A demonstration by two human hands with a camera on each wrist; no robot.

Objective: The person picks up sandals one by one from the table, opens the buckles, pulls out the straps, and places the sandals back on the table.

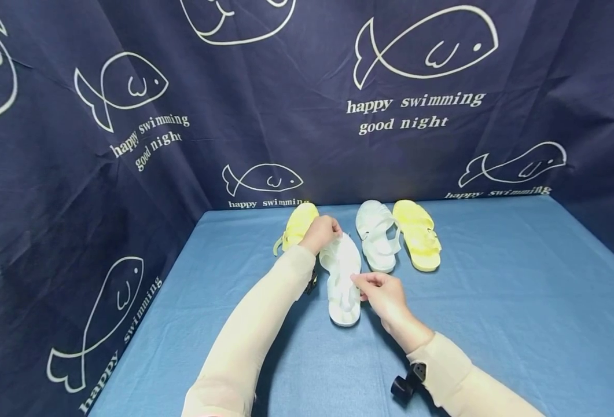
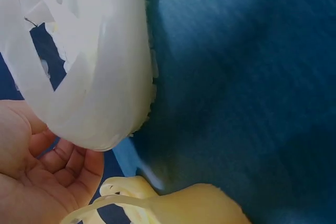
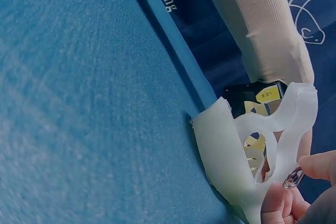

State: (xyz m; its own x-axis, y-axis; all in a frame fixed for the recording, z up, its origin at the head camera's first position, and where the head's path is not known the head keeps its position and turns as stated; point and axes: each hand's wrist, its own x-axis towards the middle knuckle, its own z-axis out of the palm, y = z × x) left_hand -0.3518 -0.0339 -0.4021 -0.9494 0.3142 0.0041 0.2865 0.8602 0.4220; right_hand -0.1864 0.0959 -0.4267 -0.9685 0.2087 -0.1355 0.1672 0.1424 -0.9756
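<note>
A translucent white sandal [image 1: 344, 272] lies lengthwise between my hands, over the blue cloth. Its far end is gripped by my left hand [image 1: 323, 233]; in the left wrist view the curled fingers [image 2: 79, 169] show just below the rounded end of the white sandal [image 2: 110, 98]. My right hand [image 1: 385, 294] is at the near right side of the same sandal. Close up in the right wrist view, thumb and fingers of the right hand [image 3: 317, 187] pinch the strap by a small metal buckle [image 3: 294, 178].
A yellow sandal [image 1: 301, 221] lies behind my left hand, partly covered by it. To the right lie another white sandal [image 1: 377, 231] and a second yellow sandal [image 1: 420, 237], side by side. A dark curtain [image 1: 307, 104] with fish drawings hangs behind the blue-covered table [image 1: 504, 301].
</note>
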